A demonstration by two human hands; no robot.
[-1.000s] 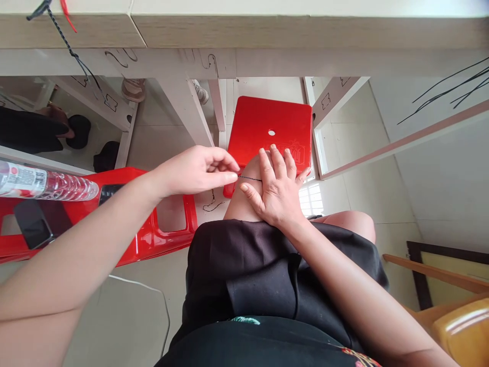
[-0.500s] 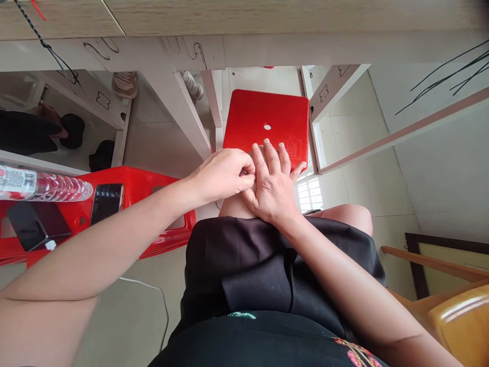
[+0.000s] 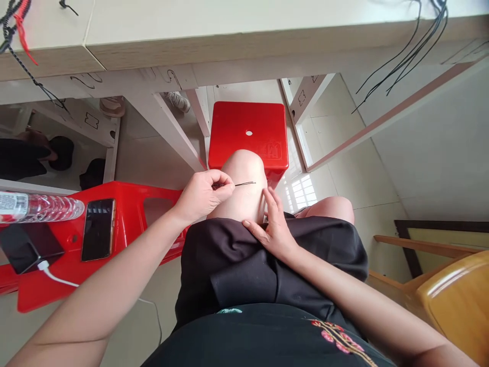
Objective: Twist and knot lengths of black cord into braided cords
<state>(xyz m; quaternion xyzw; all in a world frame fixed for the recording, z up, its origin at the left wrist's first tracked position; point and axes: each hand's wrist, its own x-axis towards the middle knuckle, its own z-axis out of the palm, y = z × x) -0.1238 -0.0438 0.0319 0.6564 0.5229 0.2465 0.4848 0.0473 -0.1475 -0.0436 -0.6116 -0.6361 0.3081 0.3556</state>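
Note:
Between the thumb and bent fingers of my left hand (image 3: 204,196) is a thin black cord (image 3: 245,183). Its strands stick out to the right over my bare knee (image 3: 244,165); the part inside the hand is mostly hidden. My right hand (image 3: 275,228) rests against the right side of that leg, fingers stretched out and thumb spread on the edge of the black shorts (image 3: 237,255). Nothing shows in the right hand. Beyond the knee stands a red stool (image 3: 248,120) with a small hole in its seat.
A pale table (image 3: 244,48) crosses the top, with black cords (image 3: 408,56) hanging over its edge at right. On the red stool at left (image 3: 130,204) lie a phone (image 3: 98,229), a plastic bottle (image 3: 46,206) and a black box (image 3: 30,247) with a white cable. A wooden chair (image 3: 458,290) stands at right.
My right hand has slid back from the top of the knee to its right side. The left hand has drawn slightly left and down, and the cord's strands now show. The view has tilted up.

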